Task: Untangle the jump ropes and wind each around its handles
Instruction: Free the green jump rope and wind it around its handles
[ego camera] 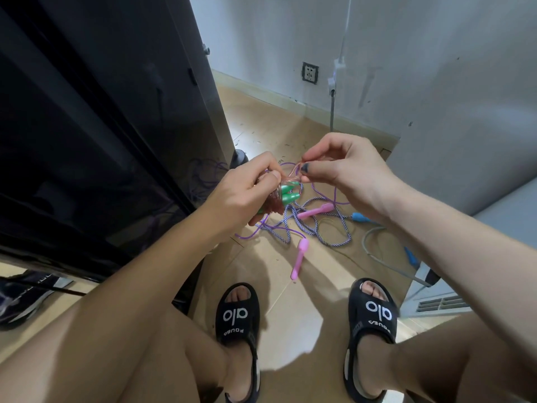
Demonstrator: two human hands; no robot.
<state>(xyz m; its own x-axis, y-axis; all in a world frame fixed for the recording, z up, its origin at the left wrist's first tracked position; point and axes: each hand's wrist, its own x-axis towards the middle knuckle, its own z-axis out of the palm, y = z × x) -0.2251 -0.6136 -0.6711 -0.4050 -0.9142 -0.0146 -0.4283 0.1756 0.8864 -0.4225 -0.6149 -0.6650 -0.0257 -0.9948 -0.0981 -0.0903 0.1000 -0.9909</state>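
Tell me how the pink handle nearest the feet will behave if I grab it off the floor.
The pink handle looks like rigid, slim plastic, so probably light and stiff. Its rounded shape may let it roll on the smooth floor. Its purple rope lies looped among other ropes, so lifting will likely drag the tangle.

Two green handles [289,193]; two pink handles [315,212]; two blue handles [360,218]; perhaps three loose ropes [334,228]; two sandals [238,315].

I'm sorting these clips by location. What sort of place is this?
Probably a room in a home, not a workshop or gym: a tiled floor with a baseboard, a white painted wall with a wall socket, and a person in black slide sandals seated beside a glossy black cabinet.
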